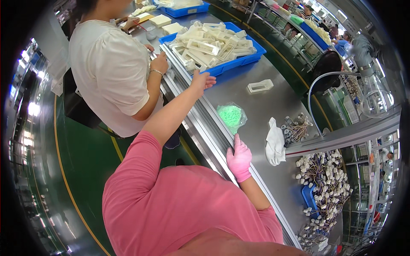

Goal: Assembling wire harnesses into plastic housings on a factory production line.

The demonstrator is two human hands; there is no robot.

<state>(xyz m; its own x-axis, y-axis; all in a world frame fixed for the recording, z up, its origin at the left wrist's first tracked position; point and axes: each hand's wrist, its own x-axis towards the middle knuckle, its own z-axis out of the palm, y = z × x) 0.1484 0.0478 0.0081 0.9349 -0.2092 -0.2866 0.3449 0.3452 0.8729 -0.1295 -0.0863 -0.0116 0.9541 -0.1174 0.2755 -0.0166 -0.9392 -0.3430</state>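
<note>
My left hand (201,82), bare, reaches over the metal rail to the near corner of a blue tray (232,65). Its fingers are spread, with nothing seen in them. White plastic frames (205,47) fill that tray in a heap. My right hand (240,158) wears a pink glove and rests by the rail (213,123), index finger stretched forward and thumb apart. Just beyond that fingertip lies a clear bag of small green parts (230,116). A single white frame (259,86) lies on the metal table farther off.
A person in a white top (111,64) works at my left along the rail. On the right are a white cloth glove (275,143), a bunch of wired parts (297,128) and a pile of white connectors with wires (322,183). A curved metal tube (314,98) rises there.
</note>
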